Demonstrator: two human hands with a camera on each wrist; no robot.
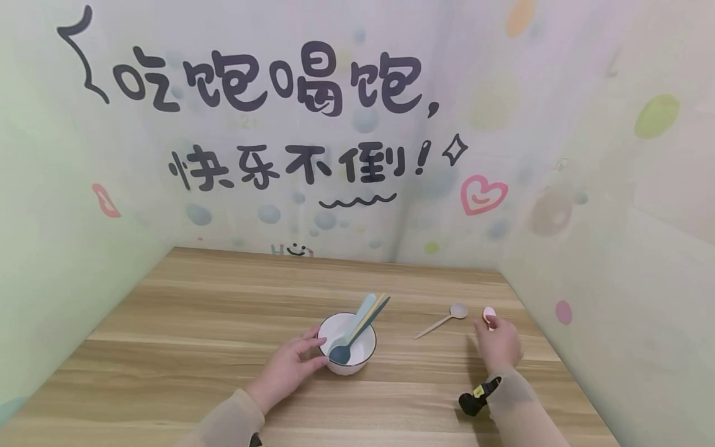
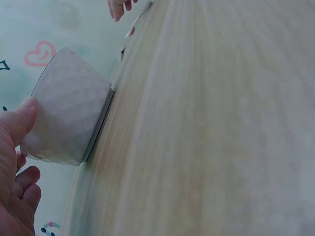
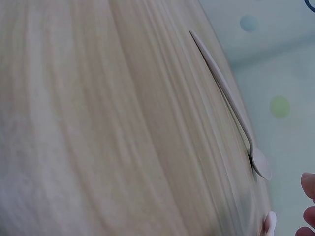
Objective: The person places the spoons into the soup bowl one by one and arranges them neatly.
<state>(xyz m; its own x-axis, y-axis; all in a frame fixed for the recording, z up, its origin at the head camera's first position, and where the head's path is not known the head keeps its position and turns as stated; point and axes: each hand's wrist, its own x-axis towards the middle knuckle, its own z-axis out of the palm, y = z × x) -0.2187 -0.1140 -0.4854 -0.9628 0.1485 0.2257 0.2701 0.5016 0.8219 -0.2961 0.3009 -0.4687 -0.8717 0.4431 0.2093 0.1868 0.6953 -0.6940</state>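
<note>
A white bowl [image 1: 365, 347] with a dark rim and a faceted outside stands on the wooden table. My left hand [image 1: 287, 367] holds its left side, thumb [image 2: 25, 115] against the wall near the rim. Inside the bowl lean a light blue utensil [image 1: 365, 305], a yellow one and a dark teal spoon [image 1: 341, 354], handles toward the far right. At the right, my right hand [image 1: 499, 344] hovers over a small pink spoon [image 1: 489, 311], its loosely bent fingers [image 3: 309, 216] just apart from it. The spoon's handle is partly hidden by the hand.
A beige long-handled spoon [image 1: 458, 310] lies left of the pink one, its handle pointing toward the bowl. Behind the table [image 1: 223, 298] rises a wall [image 1: 391, 236] with black lettering, and side walls flank it.
</note>
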